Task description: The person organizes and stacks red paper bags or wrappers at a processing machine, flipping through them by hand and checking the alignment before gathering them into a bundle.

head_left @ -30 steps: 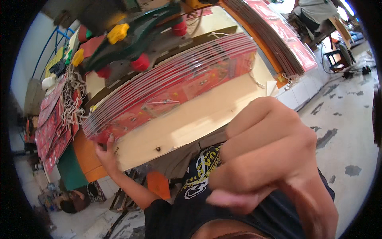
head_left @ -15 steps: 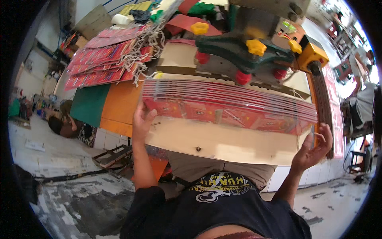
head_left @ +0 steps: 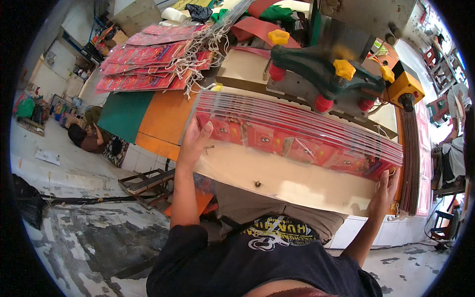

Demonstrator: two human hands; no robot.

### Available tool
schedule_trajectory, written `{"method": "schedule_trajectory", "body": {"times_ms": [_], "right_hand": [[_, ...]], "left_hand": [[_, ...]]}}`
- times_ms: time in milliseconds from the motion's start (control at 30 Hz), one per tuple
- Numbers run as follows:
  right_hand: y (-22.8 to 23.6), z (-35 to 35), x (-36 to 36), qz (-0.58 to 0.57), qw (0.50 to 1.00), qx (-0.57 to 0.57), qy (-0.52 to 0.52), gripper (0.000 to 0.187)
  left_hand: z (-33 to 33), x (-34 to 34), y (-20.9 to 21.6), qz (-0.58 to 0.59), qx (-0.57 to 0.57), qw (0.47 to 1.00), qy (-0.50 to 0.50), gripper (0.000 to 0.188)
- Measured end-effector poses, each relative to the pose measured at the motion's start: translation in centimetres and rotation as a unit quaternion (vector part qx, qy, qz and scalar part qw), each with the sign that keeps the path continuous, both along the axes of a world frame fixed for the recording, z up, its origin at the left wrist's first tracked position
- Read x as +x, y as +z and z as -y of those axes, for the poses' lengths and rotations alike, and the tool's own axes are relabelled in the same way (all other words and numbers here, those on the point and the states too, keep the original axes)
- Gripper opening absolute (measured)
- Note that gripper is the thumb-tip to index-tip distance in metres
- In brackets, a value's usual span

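A long stack of red printed plastic sheets or bags (head_left: 297, 143), its far edges stepped in thin clear lines, lies across a cream board (head_left: 277, 173) in front of me. At its left end my left hand (head_left: 194, 141) grips the edge, thumb on top and some fingers hidden behind. My right hand (head_left: 387, 189) is closed against the opposite end, its fingers bent round the corner. Just beyond the stack stands a machine with a dark green bracket (head_left: 307, 69), yellow star knobs (head_left: 344, 70) and red round feet (head_left: 324, 104).
Red printed packets (head_left: 148, 62) with white strings (head_left: 210, 54) are piled at the far left, by green (head_left: 118, 114) and orange (head_left: 163, 119) panels. A yellow box (head_left: 404, 90) with a black knob sits right. A person (head_left: 89, 133) is low at the left.
My right hand, earlier held off with fingers spread, has come in against the stack's right end. The left hand stays at the left end. The whole view has shifted slightly.
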State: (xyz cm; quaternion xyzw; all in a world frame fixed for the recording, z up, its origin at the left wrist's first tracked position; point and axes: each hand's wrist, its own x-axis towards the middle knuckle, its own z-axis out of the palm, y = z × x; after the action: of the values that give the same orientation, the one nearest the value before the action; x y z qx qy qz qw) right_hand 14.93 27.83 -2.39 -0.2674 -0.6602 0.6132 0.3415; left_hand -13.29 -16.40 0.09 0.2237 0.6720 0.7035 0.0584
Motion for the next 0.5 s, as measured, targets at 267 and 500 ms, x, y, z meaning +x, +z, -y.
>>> {"method": "schedule_trajectory", "body": {"times_ms": [267, 500], "right_hand": [[0.8, 0.7, -0.8, -0.007, 1.000, -0.005, -0.008, 0.057], [0.6, 0.0, -0.4, -0.015, 0.999, -0.029, -0.015, 0.054]], "left_hand": [[0.2, 0.0, -0.4, 0.020, 0.035, 0.999, -0.001, 0.066], [1.8, -1.8, -0.8, 0.086, 0.111, 0.988, 0.058, 0.061]]}}
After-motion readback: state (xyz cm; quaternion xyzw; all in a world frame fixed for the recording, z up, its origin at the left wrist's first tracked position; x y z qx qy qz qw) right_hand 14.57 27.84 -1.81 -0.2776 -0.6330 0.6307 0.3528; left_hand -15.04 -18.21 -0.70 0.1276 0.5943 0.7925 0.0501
